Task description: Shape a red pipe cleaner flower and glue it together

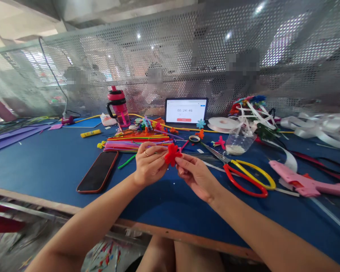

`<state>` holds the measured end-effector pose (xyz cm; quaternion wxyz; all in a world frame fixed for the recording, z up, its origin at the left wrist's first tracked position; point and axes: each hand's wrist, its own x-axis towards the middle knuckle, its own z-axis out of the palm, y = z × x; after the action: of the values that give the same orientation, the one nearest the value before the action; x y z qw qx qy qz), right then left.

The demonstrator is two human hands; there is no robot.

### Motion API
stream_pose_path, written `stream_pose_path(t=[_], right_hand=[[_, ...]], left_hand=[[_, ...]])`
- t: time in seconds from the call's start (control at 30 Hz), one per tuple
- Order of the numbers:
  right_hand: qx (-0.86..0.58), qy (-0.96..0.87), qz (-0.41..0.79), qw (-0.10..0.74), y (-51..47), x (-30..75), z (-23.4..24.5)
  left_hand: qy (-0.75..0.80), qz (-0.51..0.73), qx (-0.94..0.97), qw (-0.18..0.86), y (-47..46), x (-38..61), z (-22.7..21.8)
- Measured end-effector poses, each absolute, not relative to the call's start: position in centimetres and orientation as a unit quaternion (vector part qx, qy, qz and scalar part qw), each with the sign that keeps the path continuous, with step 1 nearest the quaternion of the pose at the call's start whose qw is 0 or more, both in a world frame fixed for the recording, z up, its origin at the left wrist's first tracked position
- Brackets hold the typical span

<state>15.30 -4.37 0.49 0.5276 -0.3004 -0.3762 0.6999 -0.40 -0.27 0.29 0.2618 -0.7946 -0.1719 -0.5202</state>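
A red fuzzy chenille flower (172, 154) is held up above the blue table, between my hands. My left hand (150, 164), wearing a ring, is curled closed around the flower's thin stem or base, which its fingers partly hide. My right hand (197, 175) pinches the flower's right side between thumb and fingers. Below and left of my left hand lies a loose green pipe cleaner (127, 161). Red-and-yellow-handled scissors (245, 178) rest to the right of my right hand.
A black phone (97, 171) lies left, with a heap of coloured pipe cleaners (137, 144) ahead. Also on the table are a pink bottle (119, 107), a timer tablet (186, 110), a pink glue gun (306, 180) and white ribbon (314, 128). Perforated metal mesh stands behind.
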Motion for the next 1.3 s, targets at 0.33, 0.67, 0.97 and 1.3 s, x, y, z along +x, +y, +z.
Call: stream_pose_path(t=[0.33, 0.67, 0.97, 1.3], right_hand=[[-0.302, -0.396, 0.723, 0.478, -4.1, 15.9, 0.6], [-0.299, -0.43, 0.704, 0.48, -3.9, 16.0, 0.5], [-0.303, -0.446, 0.7, 0.467, -3.9, 16.2, 0.7], [-0.346, -0.539, 0.569, 0.516, -4.0, 16.5, 0.7]], left_hand=[[-0.164, -0.516, -0.802, 0.253, 0.0, -0.5, -0.2], [-0.16, -0.516, -0.807, 0.24, -0.2, -0.4, 0.0], [-0.152, -0.522, -0.817, 0.192, -0.1, -0.4, -0.1], [-0.189, -0.56, -0.801, 0.102, -0.2, -0.3, 0.4]])
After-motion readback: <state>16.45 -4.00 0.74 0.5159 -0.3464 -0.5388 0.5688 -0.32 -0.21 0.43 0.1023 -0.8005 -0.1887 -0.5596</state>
